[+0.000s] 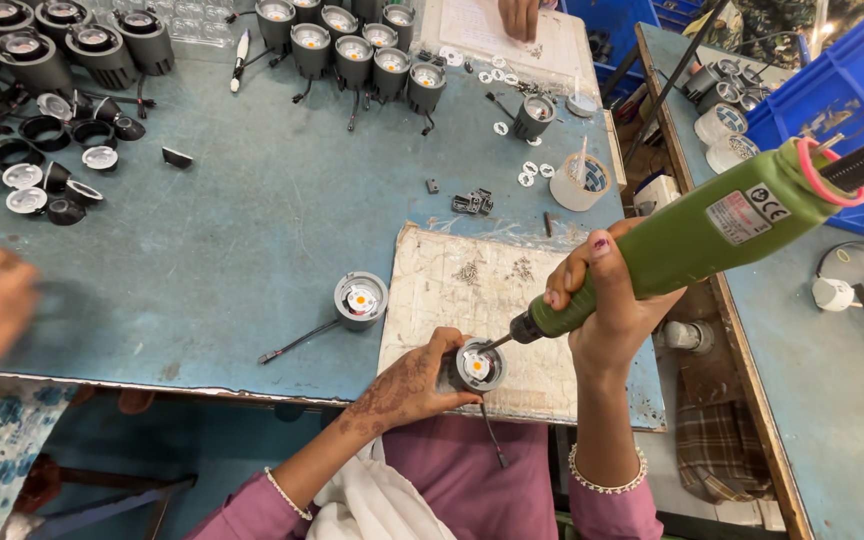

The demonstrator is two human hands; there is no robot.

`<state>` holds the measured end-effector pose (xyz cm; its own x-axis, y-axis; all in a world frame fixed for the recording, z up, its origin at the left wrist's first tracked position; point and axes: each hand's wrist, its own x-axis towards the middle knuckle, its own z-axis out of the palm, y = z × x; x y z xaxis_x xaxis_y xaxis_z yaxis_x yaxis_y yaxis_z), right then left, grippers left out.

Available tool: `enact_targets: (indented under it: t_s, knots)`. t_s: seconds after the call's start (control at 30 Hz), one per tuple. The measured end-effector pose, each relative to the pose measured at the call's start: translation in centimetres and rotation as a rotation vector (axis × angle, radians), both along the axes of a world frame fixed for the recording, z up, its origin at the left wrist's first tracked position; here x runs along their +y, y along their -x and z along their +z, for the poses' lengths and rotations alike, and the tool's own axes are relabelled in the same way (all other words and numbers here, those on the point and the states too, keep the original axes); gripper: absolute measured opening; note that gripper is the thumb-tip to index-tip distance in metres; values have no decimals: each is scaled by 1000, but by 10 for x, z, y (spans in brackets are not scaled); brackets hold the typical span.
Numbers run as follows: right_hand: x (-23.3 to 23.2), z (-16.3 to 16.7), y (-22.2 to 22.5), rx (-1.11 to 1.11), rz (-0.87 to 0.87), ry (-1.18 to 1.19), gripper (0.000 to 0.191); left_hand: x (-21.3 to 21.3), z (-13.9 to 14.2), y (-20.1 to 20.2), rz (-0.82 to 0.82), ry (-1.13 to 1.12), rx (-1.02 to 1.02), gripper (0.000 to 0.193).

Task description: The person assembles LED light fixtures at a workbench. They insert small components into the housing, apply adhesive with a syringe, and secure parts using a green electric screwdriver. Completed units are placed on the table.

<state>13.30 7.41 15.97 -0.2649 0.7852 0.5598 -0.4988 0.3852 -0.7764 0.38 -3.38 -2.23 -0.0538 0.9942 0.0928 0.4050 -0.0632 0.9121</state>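
Gripped in the left hand (407, 385), a round lamp housing (478, 365) is steadied on the worn board (452, 300). Its face is met by the green electric screwdriver (687, 235), clasped in the right hand (607, 300); a screw is judged mid-driving, so bit alignment must be kept.

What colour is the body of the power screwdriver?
Green screwdriver, clearest in the head view.

head cam | looks steeply down | close above blue workbench (222, 260)

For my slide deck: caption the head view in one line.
Left hand steadies a small grey lamp housing while right hand drives a green electric screwdriver into it.
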Motion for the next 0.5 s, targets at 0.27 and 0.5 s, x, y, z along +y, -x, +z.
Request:
enact_targets:
  t_s: [0.27,0.5]
  knots:
    - [0,-4,3,-19,37,10,20,1,-5,0,0,-65,2,80]
    - [1,-7,4,-39,16,24,19,3,-6,0,-10,-70,-8,81]
